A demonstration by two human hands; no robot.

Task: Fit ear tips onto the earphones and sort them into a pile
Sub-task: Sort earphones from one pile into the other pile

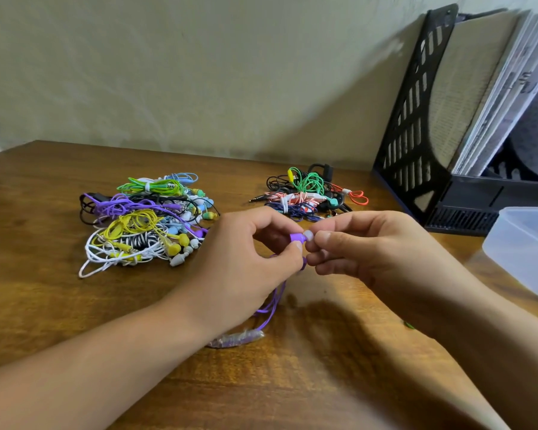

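While the left hand (249, 259) pinches the small purple plastic earbud (297, 236) above the brown wooden desk (59, 305), its purple cord (272, 302) trailing down, the right hand (364, 246) pinches a pale translucent silicone ear tip (307, 234) against its nozzle; fitting seems under way. Next likely calls for pressing it fully on, then choosing between the colourful left heap of earphones (146, 218) and the smaller right heap (308, 193)

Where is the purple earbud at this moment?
In the head view, the purple earbud is at centre, above the wooden table, pinched between the left hand and right hand.
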